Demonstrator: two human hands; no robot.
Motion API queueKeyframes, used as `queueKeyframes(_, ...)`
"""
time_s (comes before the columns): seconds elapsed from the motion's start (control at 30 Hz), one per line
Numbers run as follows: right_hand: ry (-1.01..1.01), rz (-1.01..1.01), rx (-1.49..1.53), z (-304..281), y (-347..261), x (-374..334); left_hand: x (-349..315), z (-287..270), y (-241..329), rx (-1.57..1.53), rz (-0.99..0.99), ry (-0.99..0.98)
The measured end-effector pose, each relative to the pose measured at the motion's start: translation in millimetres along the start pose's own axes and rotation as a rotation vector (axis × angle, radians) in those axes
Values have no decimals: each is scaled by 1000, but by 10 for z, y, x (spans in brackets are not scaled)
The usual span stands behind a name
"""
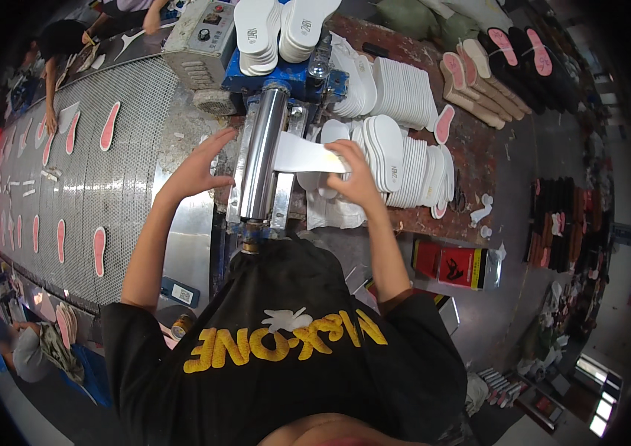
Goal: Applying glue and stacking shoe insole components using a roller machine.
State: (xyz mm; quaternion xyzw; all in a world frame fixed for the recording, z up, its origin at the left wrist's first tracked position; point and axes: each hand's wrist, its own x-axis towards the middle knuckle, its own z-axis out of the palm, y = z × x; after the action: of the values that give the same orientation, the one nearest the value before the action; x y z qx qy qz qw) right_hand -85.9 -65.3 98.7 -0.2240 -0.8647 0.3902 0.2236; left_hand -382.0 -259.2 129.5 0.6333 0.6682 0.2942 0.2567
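Note:
A shiny metal roller (264, 149) on a blue-framed machine stands before me. From its right side sticks out a white insole (302, 154), its far end at the roller. My right hand (354, 175) grips the insole's near end between thumb and fingers. Left of the roller, my left hand (200, 167) is held open, thumb and fingers spread near the machine's edge, holding nothing. Just beyond my right hand lie rows of white insoles (412, 171) on a reddish-brown worktable (471, 201). More stacked white insoles (256, 33) rest on top of the machine.
To the left a mesh conveyor (133, 215) carries pink-and-white insoles (100, 251). Another person's arm (50, 93) reaches over its far side. A grey control box (200, 44) stands behind the roller. Tan and black bundles (471, 85) with pink insoles lie at the far right.

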Motion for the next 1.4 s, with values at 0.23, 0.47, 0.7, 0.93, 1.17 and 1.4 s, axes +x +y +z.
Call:
queueKeyframes(0.23, 185, 211, 318, 459, 109, -280, 112, -101, -68, 249, 26, 57)
queueKeyframes(0.47, -128, 563, 487, 912, 654, -1517, -112, -348, -764, 390, 44, -3)
queueKeyframes(0.7, -488, 737, 84, 1425, 1088, -2232, -1335, -315, -1998, -758, -475, 125)
queueKeyframes(0.93, -396, 1020, 204, 1505, 668, -2135, -3028, -129, -3380, -1381, -1112, 700)
queueKeyframes(1.17, -407, 1060, 15, 1575, 267, -2068, -3301, 19, -4062, -1196, -1216, 870)
queueKeyframes(1.4, -313, 1084, -49, 1709, 414, -2564, -1830, -122, -4592, -1222, -975, 884)
